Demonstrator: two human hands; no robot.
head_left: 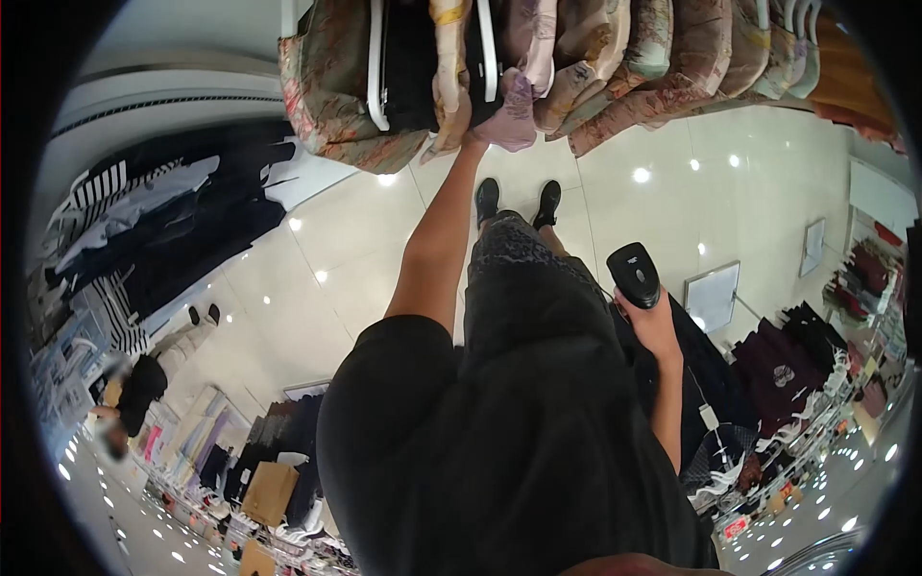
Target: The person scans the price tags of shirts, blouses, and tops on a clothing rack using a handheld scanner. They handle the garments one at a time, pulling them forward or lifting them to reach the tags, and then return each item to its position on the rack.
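Left hand (482, 136): lilac fabric (517, 117) is covering most of it, upper centre; finger positions are not showing. Hangers and tops of the floral garments (696, 82) are running out past the upper edge. Scanner (634, 276), right of centre: its marking is appearing too small to read; its handle is sitting hidden inside the right hand (650, 315). Another person (142, 392), lower left: head is showing blurred. Red sign (736, 527), lower right: lettering is proving illegible.

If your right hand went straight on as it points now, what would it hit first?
The right hand, black scanner leading, would probably meet the hanging patterned garments, though depth is unclear.
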